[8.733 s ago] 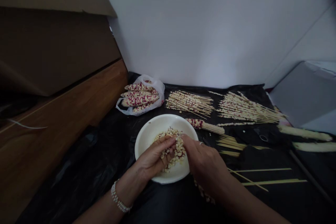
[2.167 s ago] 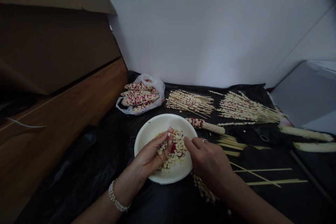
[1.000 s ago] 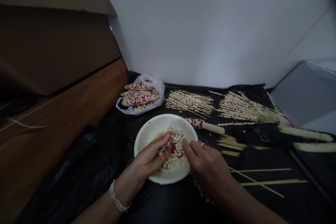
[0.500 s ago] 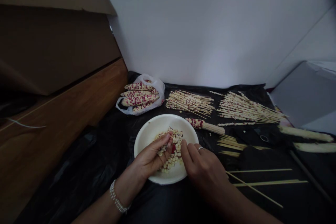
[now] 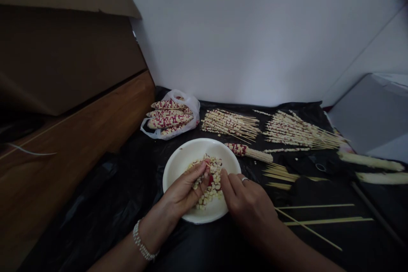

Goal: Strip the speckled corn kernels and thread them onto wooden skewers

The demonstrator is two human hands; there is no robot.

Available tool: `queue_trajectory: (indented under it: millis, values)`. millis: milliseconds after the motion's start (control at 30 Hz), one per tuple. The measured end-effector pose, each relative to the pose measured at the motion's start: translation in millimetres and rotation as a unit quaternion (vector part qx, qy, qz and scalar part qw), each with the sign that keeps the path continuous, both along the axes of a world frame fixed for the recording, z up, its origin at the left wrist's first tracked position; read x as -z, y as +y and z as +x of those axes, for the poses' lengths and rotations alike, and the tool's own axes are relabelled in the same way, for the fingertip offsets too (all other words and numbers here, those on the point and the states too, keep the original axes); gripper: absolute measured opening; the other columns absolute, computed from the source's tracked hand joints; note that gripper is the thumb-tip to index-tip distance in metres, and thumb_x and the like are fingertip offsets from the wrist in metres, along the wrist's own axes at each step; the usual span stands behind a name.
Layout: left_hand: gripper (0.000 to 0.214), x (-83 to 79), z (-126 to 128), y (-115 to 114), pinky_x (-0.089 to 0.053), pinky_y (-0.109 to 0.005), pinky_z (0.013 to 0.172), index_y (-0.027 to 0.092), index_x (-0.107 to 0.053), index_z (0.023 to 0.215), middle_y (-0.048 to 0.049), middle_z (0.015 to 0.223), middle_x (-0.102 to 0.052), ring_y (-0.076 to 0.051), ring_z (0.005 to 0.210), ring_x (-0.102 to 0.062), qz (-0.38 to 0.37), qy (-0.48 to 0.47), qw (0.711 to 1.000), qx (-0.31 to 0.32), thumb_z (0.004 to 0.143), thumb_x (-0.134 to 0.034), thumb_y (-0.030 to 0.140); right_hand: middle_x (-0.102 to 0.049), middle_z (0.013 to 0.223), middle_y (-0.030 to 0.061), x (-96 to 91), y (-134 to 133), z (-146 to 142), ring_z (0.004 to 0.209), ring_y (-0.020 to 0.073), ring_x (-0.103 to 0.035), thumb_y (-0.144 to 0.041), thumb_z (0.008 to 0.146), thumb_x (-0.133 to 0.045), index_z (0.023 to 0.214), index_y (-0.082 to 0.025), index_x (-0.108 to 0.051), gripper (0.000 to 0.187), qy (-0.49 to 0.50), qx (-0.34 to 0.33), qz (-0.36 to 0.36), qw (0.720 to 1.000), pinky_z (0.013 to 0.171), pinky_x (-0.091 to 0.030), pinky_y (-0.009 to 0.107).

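Over a white bowl (image 5: 174, 165) of loose corn kernels (image 5: 208, 197), both of my hands are close together. My left hand (image 5: 188, 187) pinches a small corn kernel (image 5: 208, 163) between thumb and forefinger; other kernels show by its palm. Closed fingers of my right hand (image 5: 247, 195) grip a thin bamboo skewer (image 5: 310, 229), whose tail sticks out behind the hand to the lower right. The skewer's tip is too small to make out. Behind the bowl's right rim lies a partly stripped corn cob (image 5: 250, 153).
Several speckled corn cobs (image 5: 168, 122) lie in a white plastic bag (image 5: 193, 106). Two piles of kernel-threaded skewers (image 5: 229, 124) lie along the wall. Bare skewers (image 5: 328, 222) and two pale stalks (image 5: 371, 162) are at right, on black plastic sheeting (image 5: 105, 204).
My right hand has shifted very slightly to the right, and the skewer's tail end a little up and left. My left hand holds nearly still.
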State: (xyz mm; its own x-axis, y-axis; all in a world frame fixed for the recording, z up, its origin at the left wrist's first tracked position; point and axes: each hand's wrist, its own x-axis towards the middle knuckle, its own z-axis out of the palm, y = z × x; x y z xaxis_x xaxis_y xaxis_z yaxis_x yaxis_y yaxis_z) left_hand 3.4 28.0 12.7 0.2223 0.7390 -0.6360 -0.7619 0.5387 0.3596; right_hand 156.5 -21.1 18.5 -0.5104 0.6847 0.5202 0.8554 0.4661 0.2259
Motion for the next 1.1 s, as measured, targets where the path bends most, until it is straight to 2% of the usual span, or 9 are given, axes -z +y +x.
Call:
queue_trajectory:
  millis: [200, 367, 467, 600, 700, 800, 900, 1000, 1100]
  values:
    - [0.013, 4.6, 0.5, -0.7, -0.055, -0.015, 0.063, 0.008, -0.069, 0.086, -0.0065, 0.081, -0.069, -0.009, 0.065, -0.065, 0.018, 0.050, 0.998, 0.037, 0.078, -0.061, 0.001, -0.061, 0.072, 0.0072, 0.7, -0.8, -2.5, 0.058, 0.0150, -0.055, -0.001, 0.073, -0.049, 0.102, -0.004, -0.063, 0.033, -0.008, -0.001, 0.005, 1.000, 0.049, -0.043, 0.027]
    - [0.013, 6.3, 5.0, -5.5, -0.054, -0.016, 0.068, 0.009, -0.069, 0.084, -0.0072, 0.089, -0.070, -0.008, 0.067, -0.064, 0.025, 0.071, 0.996, 0.044, 0.076, -0.063, 0.001, -0.063, 0.070, 0.0076, 2.3, 2.6, -3.1, 0.057, 0.0152, -0.056, -0.002, 0.074, -0.049, 0.104, -0.003, -0.064, 0.033, -0.008, -0.005, 0.007, 1.000, 0.048, -0.045, 0.026]
    - [0.013, 2.8, 3.5, -4.7, -0.054, -0.017, 0.070, 0.010, -0.069, 0.086, -0.0064, 0.089, -0.070, -0.009, 0.070, -0.065, 0.013, 0.057, 0.998, 0.040, 0.075, -0.065, 0.002, -0.067, 0.082, 0.0112, -3.5, 1.3, -3.2, 0.065, 0.0177, -0.060, -0.004, 0.075, -0.050, 0.108, -0.002, -0.063, 0.035, 0.020, -0.017, 0.005, 1.000, 0.056, -0.050, 0.029]
    - [0.024, -5.9, -12.0, 8.8, -0.054, -0.017, 0.070, 0.011, -0.067, 0.100, -0.0059, 0.087, -0.069, -0.010, 0.074, -0.065, 0.004, 0.020, 1.000, 0.006, 0.078, -0.062, 0.003, -0.066, 0.109, 0.0153, -18.6, -13.1, -6.6, 0.098, 0.0250, -0.060, -0.010, 0.083, -0.048, 0.113, -0.004, -0.061, 0.034, 0.069, -0.080, 0.067, 0.992, 0.084, -0.050, 0.037]
    - [0.024, -10.7, -28.2, 22.3, -0.054, -0.015, 0.062, 0.012, -0.064, 0.105, -0.0044, 0.082, -0.066, -0.009, 0.071, -0.064, -0.004, -0.037, 0.998, -0.053, 0.084, -0.054, 0.004, -0.067, 0.104, 0.0126, -21.9, -24.5, -13.0, 0.096, 0.0227, -0.060, -0.010, 0.084, -0.043, 0.105, -0.007, -0.064, 0.030, 0.111, -0.160, 0.081, 0.978, 0.082, -0.049, 0.034]
    - [0.022, -11.1, -37.9, 29.3, -0.055, -0.016, 0.061, 0.011, -0.062, 0.104, -0.0043, 0.081, -0.064, -0.009, 0.069, -0.063, 0.001, -0.082, 0.993, -0.083, 0.088, -0.050, 0.006, -0.065, 0.081, 0.0072, -14.1, -18.8, -19.2, 0.072, 0.0169, -0.058, -0.009, 0.083, -0.043, 0.089, -0.012, -0.064, 0.022, 0.100, -0.200, -0.050, 0.973, 0.070, -0.049, 0.032]
    - [0.023, -10.0, -39.8, 29.1, -0.055, -0.016, 0.060, 0.012, -0.062, 0.106, -0.0047, 0.081, -0.063, -0.009, 0.069, -0.063, 0.010, -0.093, 0.992, -0.085, 0.089, -0.048, 0.007, -0.064, 0.089, 0.0083, -2.0, 9.0, -21.6, 0.080, 0.0179, -0.057, -0.006, 0.080, -0.047, 0.088, -0.015, -0.061, 0.019, 0.015, -0.106, -0.239, 0.965, 0.076, -0.047, 0.033]
    - [0.024, -10.5, -39.6, 27.3, -0.055, -0.016, 0.060, 0.013, -0.063, 0.106, -0.0045, 0.080, -0.062, -0.009, 0.069, -0.063, 0.028, -0.104, 0.991, -0.081, 0.090, -0.045, 0.008, -0.064, 0.092, 0.0126, 10.0, 44.6, -23.5, 0.079, 0.0188, -0.059, -0.002, 0.076, -0.045, 0.095, -0.010, -0.060, 0.025, 0.015, -0.060, -0.261, 0.963, 0.071, -0.046, 0.032]
    - [0.021, -10.7, -40.4, 27.1, -0.055, -0.015, 0.061, 0.012, -0.064, 0.100, -0.0047, 0.080, -0.062, -0.008, 0.070, -0.063, 0.040, -0.110, 0.990, -0.077, 0.090, -0.046, 0.007, -0.064, 0.099, 0.0148, 21.5, 70.2, -29.8, 0.092, 0.0211, -0.058, -0.005, 0.075, -0.050, 0.096, -0.010, -0.060, 0.024, 0.029, -0.055, -0.266, 0.962, 0.081, -0.044, 0.034]
